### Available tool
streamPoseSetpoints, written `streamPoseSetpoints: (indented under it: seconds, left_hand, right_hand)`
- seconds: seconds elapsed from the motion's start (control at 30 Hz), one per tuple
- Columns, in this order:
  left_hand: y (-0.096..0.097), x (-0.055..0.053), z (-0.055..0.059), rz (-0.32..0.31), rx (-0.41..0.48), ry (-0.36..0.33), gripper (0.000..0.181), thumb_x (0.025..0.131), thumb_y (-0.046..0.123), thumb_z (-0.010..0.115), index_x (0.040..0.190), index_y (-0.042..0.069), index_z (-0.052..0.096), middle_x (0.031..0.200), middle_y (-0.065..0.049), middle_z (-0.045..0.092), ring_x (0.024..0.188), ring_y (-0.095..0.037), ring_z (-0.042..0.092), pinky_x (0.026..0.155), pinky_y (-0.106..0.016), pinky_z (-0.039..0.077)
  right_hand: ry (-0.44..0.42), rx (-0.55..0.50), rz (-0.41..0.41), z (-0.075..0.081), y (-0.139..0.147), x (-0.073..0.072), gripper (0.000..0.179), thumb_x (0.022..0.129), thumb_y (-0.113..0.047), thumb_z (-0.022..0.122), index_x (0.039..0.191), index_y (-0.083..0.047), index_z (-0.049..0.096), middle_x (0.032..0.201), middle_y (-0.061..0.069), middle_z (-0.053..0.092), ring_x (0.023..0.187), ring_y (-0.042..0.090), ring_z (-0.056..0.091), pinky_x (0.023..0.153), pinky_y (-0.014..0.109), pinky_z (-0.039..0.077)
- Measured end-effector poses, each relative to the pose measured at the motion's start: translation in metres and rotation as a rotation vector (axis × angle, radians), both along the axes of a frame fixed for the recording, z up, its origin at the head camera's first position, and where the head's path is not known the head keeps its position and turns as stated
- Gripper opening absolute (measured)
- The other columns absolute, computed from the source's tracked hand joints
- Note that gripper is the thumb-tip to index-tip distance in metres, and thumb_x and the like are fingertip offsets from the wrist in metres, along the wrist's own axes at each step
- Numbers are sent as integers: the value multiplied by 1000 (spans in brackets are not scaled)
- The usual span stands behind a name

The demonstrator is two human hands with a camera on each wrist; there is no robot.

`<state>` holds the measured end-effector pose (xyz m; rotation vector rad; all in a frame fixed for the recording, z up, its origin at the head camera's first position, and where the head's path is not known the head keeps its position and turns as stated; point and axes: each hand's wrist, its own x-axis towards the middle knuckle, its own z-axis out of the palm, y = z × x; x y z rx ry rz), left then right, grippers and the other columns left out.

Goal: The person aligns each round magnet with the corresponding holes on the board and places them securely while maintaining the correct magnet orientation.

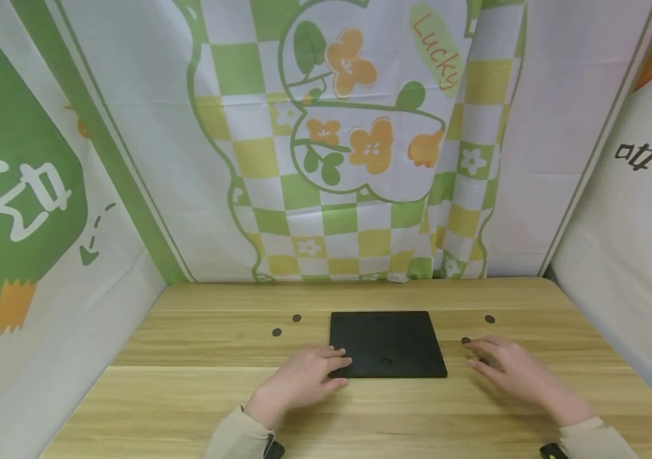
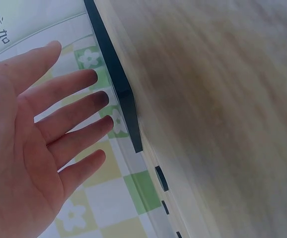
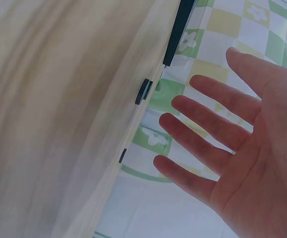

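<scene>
A thin black rectangular board (image 1: 383, 341) with shallow round recesses lies on the wooden table. My left hand (image 1: 310, 377) hovers at its left edge, fingertips overlapping the near left corner in the head view. In the left wrist view, that hand (image 2: 39, 124) has its fingers spread and relaxed, holding nothing. To the board's right is my right hand (image 1: 512, 371), above two small black discs, one at the fingertips (image 1: 471, 345) and another black disc (image 1: 484, 361) partly hidden between finger and thumb. The right wrist view shows this hand (image 3: 238, 144) with loose, spread fingers and nothing in them.
Two black discs, a nearer one (image 1: 276, 332) and a farther one (image 1: 296, 317), lie left of the board. One more disc (image 1: 490, 319) lies beyond my right hand. A patterned curtain (image 1: 360, 217) hangs behind the table (image 1: 217, 395), with printed cloth walls on both sides.
</scene>
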<state>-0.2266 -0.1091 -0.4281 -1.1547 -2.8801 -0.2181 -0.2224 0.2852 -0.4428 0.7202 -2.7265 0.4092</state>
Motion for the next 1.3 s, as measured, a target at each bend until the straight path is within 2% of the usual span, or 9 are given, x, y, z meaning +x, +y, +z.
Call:
streamPoseSetpoints:
  seconds: [0.2,0.4,0.63,0.93,1.3]
  left_hand:
    - [0,0,-2,4,13,-26,40,95,36,54,129,16,60,135,-5,56,124,-24,54,106,-40,43]
    - [1,1,-3,5,8,-35,39,95,36,54,128,16,61,134,-4,58,123,-22,55,104,-38,45]
    - [1,4,-1,8,7,-48,39,96,37,53,128,16,61,135,-3,57,123,-21,55,103,-37,45]
    - [1,2,-5,12,-6,-44,40,96,39,53,128,17,62,135,-3,57,123,-20,55,103,-36,45]
    - [2,5,1,18,-8,-46,39,95,37,54,126,16,63,135,-4,57,122,-21,56,102,-36,46]
  right_hand:
    - [37,-6,-1,-3,7,-1,31,88,-27,67,112,-7,68,111,10,68,100,29,65,86,48,53]
    - [-12,-27,-13,-3,12,0,33,90,-30,64,114,-7,67,112,11,68,101,30,64,87,50,53]
    - [-7,-42,-17,-2,18,-1,33,89,-29,66,114,-7,67,112,11,68,101,31,65,87,50,53]
    - [-57,-50,-26,3,23,-1,35,90,-29,65,116,-6,66,114,15,67,103,35,63,87,54,51]
    - [-98,-39,-5,3,28,-10,35,88,-32,66,114,-8,67,108,4,69,95,23,65,82,43,55]
